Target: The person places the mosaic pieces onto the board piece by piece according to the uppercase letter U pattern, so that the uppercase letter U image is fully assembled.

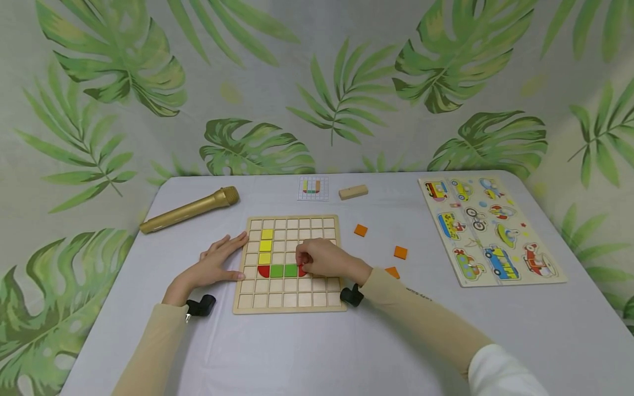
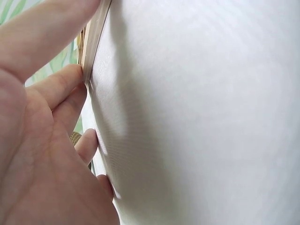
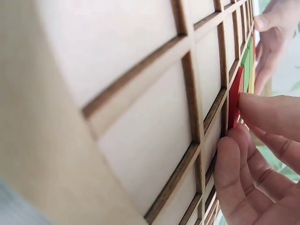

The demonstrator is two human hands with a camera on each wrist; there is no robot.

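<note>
A wooden grid board (image 1: 289,310) lies in front of me. Three yellow squares (image 1: 266,246) form a column in its left part, above a rounded red piece (image 1: 263,271). Two green squares (image 1: 277,271) continue that lower row to the right. At the row's right end, my right hand (image 1: 324,258) pinches a second red piece (image 3: 236,101) between thumb and fingers, set in or right at its cell. My left hand (image 1: 210,269) rests at the board's left side, fingers extended; the left wrist view has fingertips against the board's edge (image 2: 96,37).
Orange squares (image 1: 400,252) lie right of the board, one partly behind the right sleeve. Behind it are a pattern card (image 1: 313,188) and a wooden block (image 1: 353,192). A gold microphone (image 1: 190,210) lies at back left, a vehicle picture puzzle (image 1: 475,242) at right.
</note>
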